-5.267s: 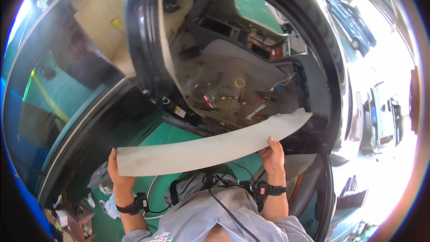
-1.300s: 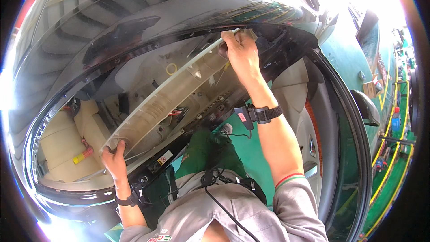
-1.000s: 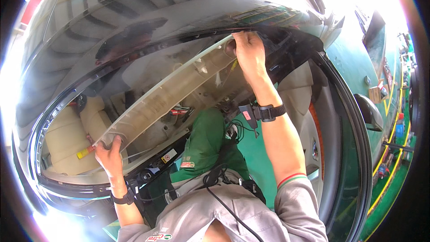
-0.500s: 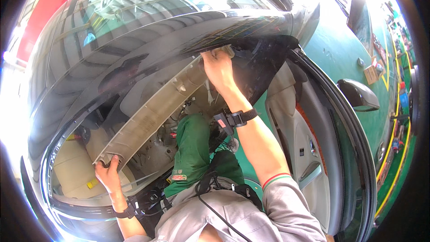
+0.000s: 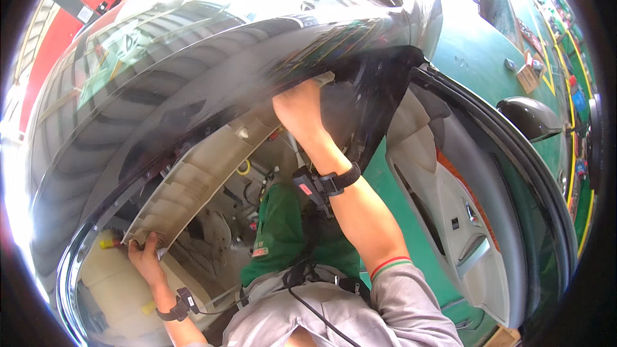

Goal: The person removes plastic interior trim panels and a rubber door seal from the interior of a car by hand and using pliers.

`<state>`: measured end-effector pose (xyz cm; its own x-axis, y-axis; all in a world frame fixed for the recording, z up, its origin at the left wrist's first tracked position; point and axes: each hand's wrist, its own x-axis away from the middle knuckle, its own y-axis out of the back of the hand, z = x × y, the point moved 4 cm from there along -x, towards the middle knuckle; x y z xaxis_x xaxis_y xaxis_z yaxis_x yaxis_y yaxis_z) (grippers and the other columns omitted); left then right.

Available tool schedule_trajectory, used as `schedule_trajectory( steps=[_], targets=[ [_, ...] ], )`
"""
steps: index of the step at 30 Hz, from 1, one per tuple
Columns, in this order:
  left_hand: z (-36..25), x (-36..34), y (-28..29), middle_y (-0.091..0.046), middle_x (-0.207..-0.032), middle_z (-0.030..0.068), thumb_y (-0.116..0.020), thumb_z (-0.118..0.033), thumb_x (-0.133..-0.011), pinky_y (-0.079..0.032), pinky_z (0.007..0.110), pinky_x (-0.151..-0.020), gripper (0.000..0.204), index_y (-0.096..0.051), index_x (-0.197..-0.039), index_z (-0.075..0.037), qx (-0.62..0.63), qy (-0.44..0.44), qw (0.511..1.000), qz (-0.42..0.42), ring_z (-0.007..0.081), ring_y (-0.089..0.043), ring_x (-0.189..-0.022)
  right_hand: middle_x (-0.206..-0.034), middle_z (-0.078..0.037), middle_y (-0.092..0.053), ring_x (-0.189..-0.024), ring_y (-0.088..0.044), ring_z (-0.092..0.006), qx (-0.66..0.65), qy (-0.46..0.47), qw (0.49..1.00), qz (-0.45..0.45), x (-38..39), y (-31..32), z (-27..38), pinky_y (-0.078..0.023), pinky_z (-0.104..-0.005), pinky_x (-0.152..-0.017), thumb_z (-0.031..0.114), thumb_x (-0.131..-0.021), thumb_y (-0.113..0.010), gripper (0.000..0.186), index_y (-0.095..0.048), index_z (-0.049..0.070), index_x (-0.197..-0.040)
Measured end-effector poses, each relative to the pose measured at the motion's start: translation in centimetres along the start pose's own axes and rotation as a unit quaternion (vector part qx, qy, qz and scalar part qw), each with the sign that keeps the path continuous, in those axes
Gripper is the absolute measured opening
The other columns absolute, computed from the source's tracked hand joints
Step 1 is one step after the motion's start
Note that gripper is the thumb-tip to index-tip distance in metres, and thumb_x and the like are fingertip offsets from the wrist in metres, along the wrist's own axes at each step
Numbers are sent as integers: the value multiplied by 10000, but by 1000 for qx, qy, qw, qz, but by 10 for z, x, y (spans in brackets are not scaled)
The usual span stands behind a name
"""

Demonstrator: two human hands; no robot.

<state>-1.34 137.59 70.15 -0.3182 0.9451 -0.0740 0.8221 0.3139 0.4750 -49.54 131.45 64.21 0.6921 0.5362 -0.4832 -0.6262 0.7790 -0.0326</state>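
A long beige pillar trim panel (image 5: pixel 199 170) lies slantwise along the inner edge of the car's door opening, with a pale clip on its back. My left hand (image 5: pixel 148 260) grips its lower left end, thumb on the near face. At the far end my right hand (image 5: pixel 299 109) is closed round the panel, just below the dark, glossy roof edge (image 5: pixel 225 83). That hand's fingertips are hidden behind the panel and the roof edge. A strapped device sits on each wrist.
The open car door (image 5: pixel 443 218) stands to my right, with a dark side mirror (image 5: pixel 530 119) beyond it. Beige seats (image 5: pixel 116 276) fill the lower left. Loose wiring and a yellow ring (image 5: pixel 243 167) lie on the stripped car floor around my leg. A cardboard box (image 5: pixel 530 79) rests on the green floor.
Both hands have shifted slightly left with the panel, bringing it closer to the frame of the opening. The whole view has also moved a little.
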Motion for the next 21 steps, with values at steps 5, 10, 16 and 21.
schedule_trajectory(
  steps=[5,10,16,21],
  targets=[
    [14,-54,-23,-579,-795,-30,-763,-148,-822,-307,215,-523,255,-587,-976,-46,-15,-19,1000,-4,46,-435,-602,-719,-236,-638,-711,-614,-446,63,18,997,40,-3,-12,-19,-485,-462,-619,159,-800,-627,222,-586,-45,-721],
    [29,-113,-43,-477,-654,-61,-764,-238,-834,-201,227,-387,244,-551,-816,-120,62,-41,997,15,48,-339,-432,-828,-174,-678,-712,-621,-401,-34,-27,997,58,21,-22,-35,-492,-453,-668,89,-734,-628,303,-594,5,-1024],
    [54,-189,-53,-439,-605,-65,-709,-371,-903,-202,223,-362,332,-527,-758,-135,33,-89,995,29,49,-339,-400,-1154,-160,-601,-1108,-546,-350,152,267,948,80,64,-49,-23,-431,-463,-956,112,-702,-669,409,-589,60,-1100],
    [54,-234,-57,-441,-643,-87,-696,-520,-874,-177,175,-424,392,-608,-946,-145,-2,-101,993,55,1,-354,-479,-1262,-124,-581,-1164,-522,-317,272,356,894,21,106,-88,-20,-399,-473,-1012,127,-694,-648,407,-613,97,-1099]
  ],
)
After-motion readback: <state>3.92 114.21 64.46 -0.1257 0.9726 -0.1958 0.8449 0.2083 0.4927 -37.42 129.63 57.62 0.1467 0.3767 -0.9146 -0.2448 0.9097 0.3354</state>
